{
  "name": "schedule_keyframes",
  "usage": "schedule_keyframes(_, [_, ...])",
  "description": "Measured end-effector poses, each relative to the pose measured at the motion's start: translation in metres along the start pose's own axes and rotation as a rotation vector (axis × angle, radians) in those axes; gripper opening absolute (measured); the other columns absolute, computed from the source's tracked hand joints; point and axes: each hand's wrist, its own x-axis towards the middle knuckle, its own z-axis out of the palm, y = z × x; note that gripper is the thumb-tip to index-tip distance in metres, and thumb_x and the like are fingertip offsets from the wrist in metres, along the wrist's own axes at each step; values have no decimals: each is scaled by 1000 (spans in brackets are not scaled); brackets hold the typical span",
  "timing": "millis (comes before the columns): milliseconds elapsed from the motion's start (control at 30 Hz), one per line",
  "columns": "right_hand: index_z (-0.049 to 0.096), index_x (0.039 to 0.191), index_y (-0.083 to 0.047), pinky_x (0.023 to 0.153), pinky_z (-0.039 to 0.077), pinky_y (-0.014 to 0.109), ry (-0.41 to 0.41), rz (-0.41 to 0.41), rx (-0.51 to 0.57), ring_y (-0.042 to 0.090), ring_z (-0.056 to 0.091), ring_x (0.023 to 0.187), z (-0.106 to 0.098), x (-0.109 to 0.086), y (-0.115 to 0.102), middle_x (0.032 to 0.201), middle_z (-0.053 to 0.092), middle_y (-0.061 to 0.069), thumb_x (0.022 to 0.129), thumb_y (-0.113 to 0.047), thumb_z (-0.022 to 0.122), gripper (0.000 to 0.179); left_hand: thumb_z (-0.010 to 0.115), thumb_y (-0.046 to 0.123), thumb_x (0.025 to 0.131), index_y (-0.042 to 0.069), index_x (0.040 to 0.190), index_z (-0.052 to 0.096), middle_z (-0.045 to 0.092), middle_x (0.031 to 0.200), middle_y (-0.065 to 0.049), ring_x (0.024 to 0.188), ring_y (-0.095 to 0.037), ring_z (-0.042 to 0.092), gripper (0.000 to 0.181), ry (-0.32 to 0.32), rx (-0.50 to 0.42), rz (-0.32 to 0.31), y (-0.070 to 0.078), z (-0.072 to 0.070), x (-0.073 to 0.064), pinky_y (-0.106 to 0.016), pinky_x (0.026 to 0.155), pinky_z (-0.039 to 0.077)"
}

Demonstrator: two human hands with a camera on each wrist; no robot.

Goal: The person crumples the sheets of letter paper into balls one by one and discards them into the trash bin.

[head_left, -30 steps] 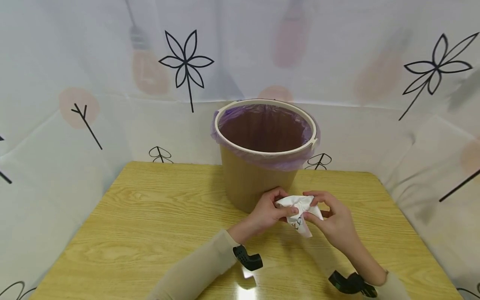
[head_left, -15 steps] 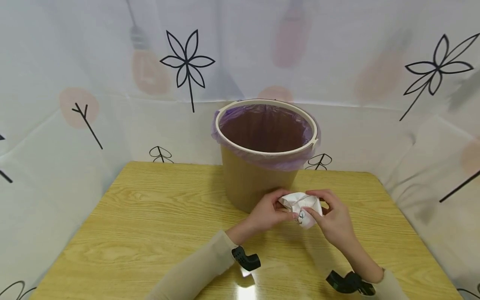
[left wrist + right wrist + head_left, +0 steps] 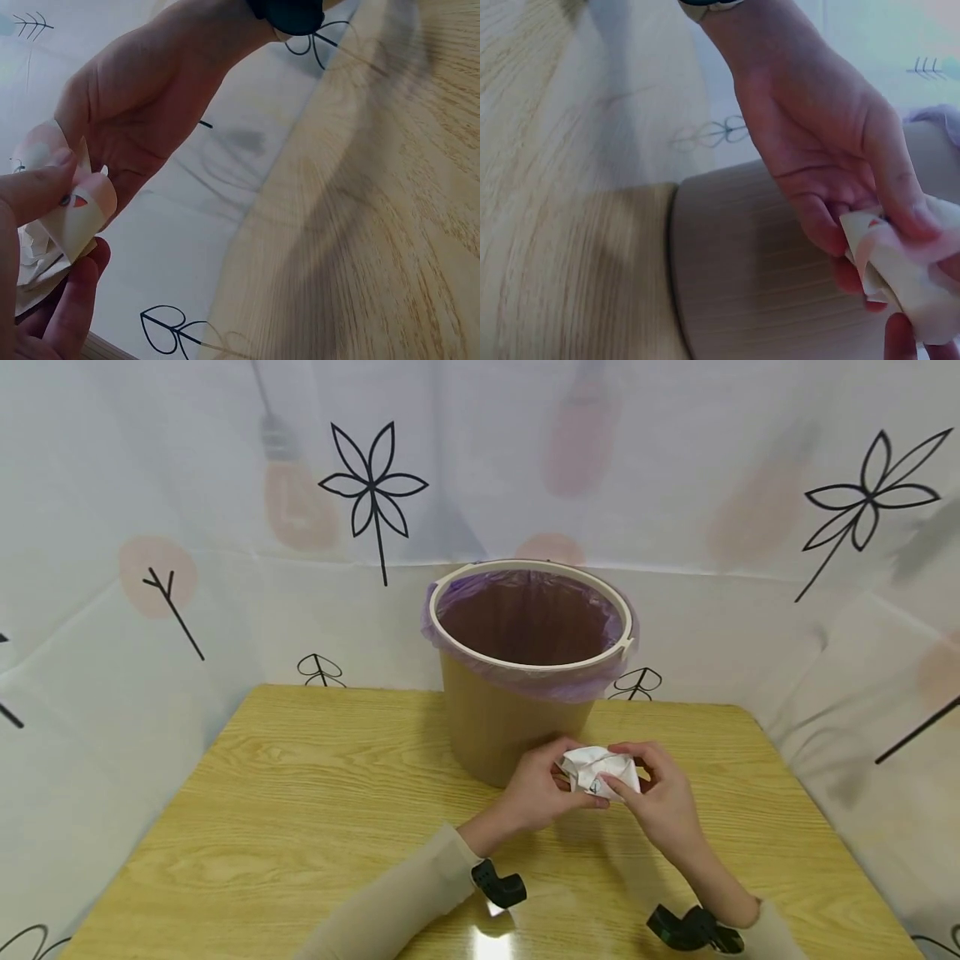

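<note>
A crumpled piece of white paper (image 3: pixel 600 767) with pink patches and small dark printed marks is held between both hands, above the table in front of the bin. My left hand (image 3: pixel 536 787) pinches its left side, thumb in front and fingers behind. On the other side my right hand (image 3: pixel 663 793) grips it, with the thumb pressed on its front face. Folded layers of the paper (image 3: pixel 79 217) show in the left wrist view. In the right wrist view the paper (image 3: pixel 911 277) lies between the fingers of both hands. Most fingertips behind it are hidden.
A tan bin (image 3: pixel 510 718) with a purple liner bag (image 3: pixel 577 685) folded over its pale rim stands at the back of the wooden table (image 3: pixel 300 793), just beyond the hands. A white patterned cloth (image 3: pixel 247 460) hangs behind and at both sides.
The paper has been folded into a smaller, more compact bundle; its corner that hung down is tucked up. Both hands shifted only slightly, and the bin stayed in place.
</note>
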Motion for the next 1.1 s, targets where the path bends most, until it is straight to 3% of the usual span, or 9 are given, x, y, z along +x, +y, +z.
schedule_keyframes(300, [59,125,8,77,54,20,-186,16,209,16,55,100,-16,0,3,119,54,14,87,13,68,40,89,13,75,12,113,67,66,104,3,79,-3,64,43,3,-31,-24,1,-4,-1,-22,70,56])
schedule_keyframes(567, [42,138,17,90,51,25,-417,-63,424,18,49,119,-36,3,13,135,47,15,94,17,49,45,84,14,81,11,113,70,68,104,3,80,-3,63,34,-16,-40,-16,0,-6,-1,-23,69,56])
schedule_keyframes(700, [41,139,17,92,48,25,-497,-80,509,18,50,118,-43,5,16,139,46,17,98,16,38,41,80,13,85,8,116,71,70,106,-1,86,-3,62,33,-46,-72,8,0,-7,0,-23,74,56])
schedule_keyframes(933, [62,122,11,83,55,28,-463,-7,460,17,57,111,-47,4,20,125,55,10,95,16,53,29,74,8,89,4,117,71,70,111,-9,89,-2,61,29,-112,-118,45,1,-6,0,-22,76,55])
schedule_keyframes(1100, [64,113,10,75,58,29,-426,17,444,16,61,100,-45,5,22,112,60,9,89,16,62,24,74,4,88,1,114,72,70,110,-10,92,-2,60,26,-143,-88,101,3,-6,-1,-22,76,55])
